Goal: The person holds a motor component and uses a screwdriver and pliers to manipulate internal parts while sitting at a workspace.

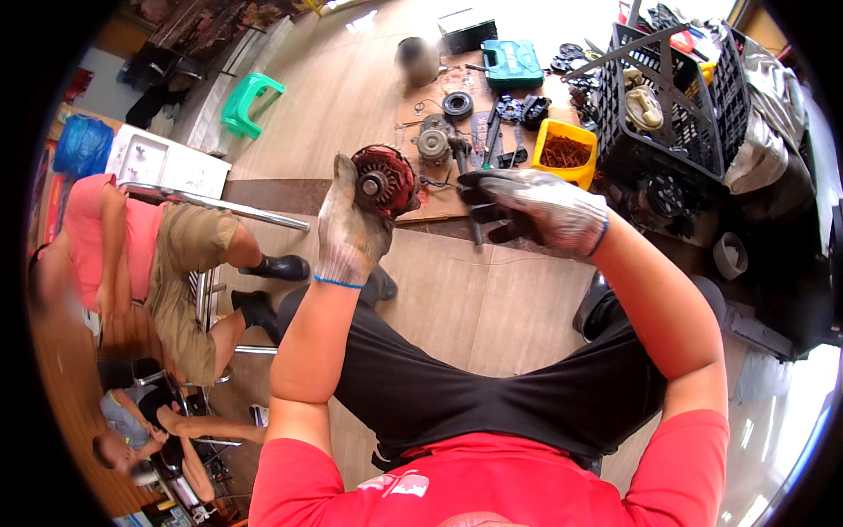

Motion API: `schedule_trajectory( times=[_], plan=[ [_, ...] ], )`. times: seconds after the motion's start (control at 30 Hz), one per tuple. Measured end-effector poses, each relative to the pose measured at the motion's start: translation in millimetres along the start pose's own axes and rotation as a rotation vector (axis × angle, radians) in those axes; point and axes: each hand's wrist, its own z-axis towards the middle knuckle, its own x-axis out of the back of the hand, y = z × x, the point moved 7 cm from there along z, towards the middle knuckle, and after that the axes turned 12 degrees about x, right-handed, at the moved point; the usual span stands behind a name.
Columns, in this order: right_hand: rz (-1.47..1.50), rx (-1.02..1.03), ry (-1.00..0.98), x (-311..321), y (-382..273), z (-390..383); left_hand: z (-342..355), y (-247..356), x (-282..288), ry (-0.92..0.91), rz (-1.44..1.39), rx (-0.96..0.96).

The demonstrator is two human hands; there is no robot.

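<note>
My left hand, in a soiled white work glove with a blue cuff, grips a red motor. The motor's round face, with a ring of slots and a central metal shaft, is turned up. To its right is my right hand, gloved with dark fingertips. Its fingers are curled around what looks like a hammer, whose dark metal head stands across the fingertips; the handle is mostly hidden by the hand. The hammer and the motor are apart. Beyond them, a grey round motor housing lies on a cardboard sheet.
A black ring, a teal tool case and a yellow bin of rusty-brown pieces sit ahead. Black crates stand at right. A green stool is far left. Another person sits at left, with someone else behind.
</note>
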Motion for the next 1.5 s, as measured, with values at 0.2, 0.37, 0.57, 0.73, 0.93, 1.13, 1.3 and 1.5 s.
schedule_trajectory(
  times=[0.2,0.37,0.57,0.73,0.93,1.13,1.3,1.5],
  plan=[
    [0.160,-0.179,0.005,-35,23,21,5,-16,2,-0.045,0.054,-0.066],
    [0.170,-0.155,0.064,-38,28,22,8,-16,7,0.063,0.085,-0.074],
    [-0.111,-0.227,0.014,-40,15,14,14,-24,9,-0.005,0.121,-0.075],
    [0.013,-0.183,0.028,-36,29,18,16,-25,11,-0.079,0.157,-0.132],
    [0.090,-0.183,-0.020,-51,39,11,13,-35,-5,-0.234,0.190,-0.021],
    [-0.733,0.167,-0.157,-34,-23,-41,13,-21,14,-0.114,-0.010,0.042],
    [-1.553,0.605,-0.233,-40,-68,-162,39,2,43,-0.320,-0.057,0.165],
    [-1.737,-0.327,0.207,-3,-40,-352,64,13,68,-0.294,-0.061,0.196]
  ],
)
